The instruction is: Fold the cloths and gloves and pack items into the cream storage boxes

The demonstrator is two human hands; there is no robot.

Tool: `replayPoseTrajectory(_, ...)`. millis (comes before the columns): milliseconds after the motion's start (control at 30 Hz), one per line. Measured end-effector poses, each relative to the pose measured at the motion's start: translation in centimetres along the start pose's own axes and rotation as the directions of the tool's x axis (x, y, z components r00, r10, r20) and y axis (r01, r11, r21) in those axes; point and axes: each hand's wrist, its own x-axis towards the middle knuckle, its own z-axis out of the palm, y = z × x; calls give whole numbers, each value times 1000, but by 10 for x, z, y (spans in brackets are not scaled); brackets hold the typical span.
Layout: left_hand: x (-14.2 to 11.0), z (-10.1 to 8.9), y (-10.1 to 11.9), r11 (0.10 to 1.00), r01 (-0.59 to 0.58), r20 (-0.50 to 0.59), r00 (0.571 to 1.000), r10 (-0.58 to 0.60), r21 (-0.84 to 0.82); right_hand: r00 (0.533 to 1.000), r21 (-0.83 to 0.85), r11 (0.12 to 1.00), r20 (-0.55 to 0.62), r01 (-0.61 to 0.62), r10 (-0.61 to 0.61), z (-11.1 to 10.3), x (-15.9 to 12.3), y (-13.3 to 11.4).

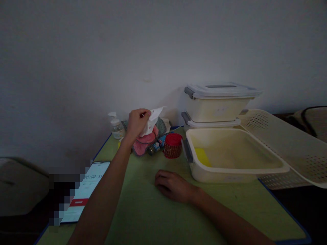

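My left hand (pixel 138 123) is raised over the far side of the green table and pinches a thin white tissue (pixel 152 119). Below it lie folded pink and grey cloths (pixel 145 142), partly covered by the hand and the tissue. A small bottle with a blue label (pixel 156 147) rests on its side by the cloths, next to a red round container with a patterned side (pixel 173 145). My right hand (pixel 175 186) rests on the tabletop with its fingers curled in, and nothing shows in them. It is left of the open cream bin.
The open cream bin (pixel 237 173) has a yellow piece (pixel 202 157) inside. Behind it stand stacked lidded boxes (pixel 217 107); a white perforated basket (pixel 283 146) leans at the right. A pump bottle (pixel 117 127) is at the back left, a phone with a timer (pixel 98 175) at the left edge.
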Motion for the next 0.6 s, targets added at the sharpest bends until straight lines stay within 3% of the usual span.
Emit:
replayPoseTrajectory(33, -2, -9, 9, 995, -12, -41, 999, 8, -100, 1000, 6, 1000, 0, 0, 0, 0, 0, 0)
replayPoseTrajectory(100, -11, -24, 24, 952, 22, 0, 1000, -23, -306, 1000, 27, 1000, -4, -4, 4, 0, 0, 1)
replayPoseTrajectory(200, -35, -38, 32, 838, 225, 269, 958, -98, -498, 998, 100, 994, -51, -43, 49, 4, 0, 3)
replayPoseTrajectory(267, -55, -39, 25, 750, 400, 471, 872, -134, -528, 982, 219, 969, -128, -111, 142, 8, 1, 6)
replayPoseTrajectory(300, -65, -37, 19, 706, 494, 572, 806, -153, -508, 965, 311, 940, -171, -140, 200, 10, 1, 7)
replayPoseTrajectory(400, -91, -29, -5, 510, 727, 732, 635, -247, -459, 865, 646, 749, -281, -151, 416, 14, 5, 10)
replayPoseTrajectory(433, -98, -26, -12, 413, 780, 730, 606, -315, -469, 828, 720, 682, -299, -131, 475, 14, 6, 10)
replayPoseTrajectory(500, -108, -21, -26, 350, 803, 708, 593, -383, -482, 763, 793, 600, -325, -102, 559, 13, 6, 11)
replayPoseTrajectory(600, -117, -15, -43, 291, 844, 695, 536, -480, -450, 692, 812, 578, -370, -83, 620, 12, 3, 10)
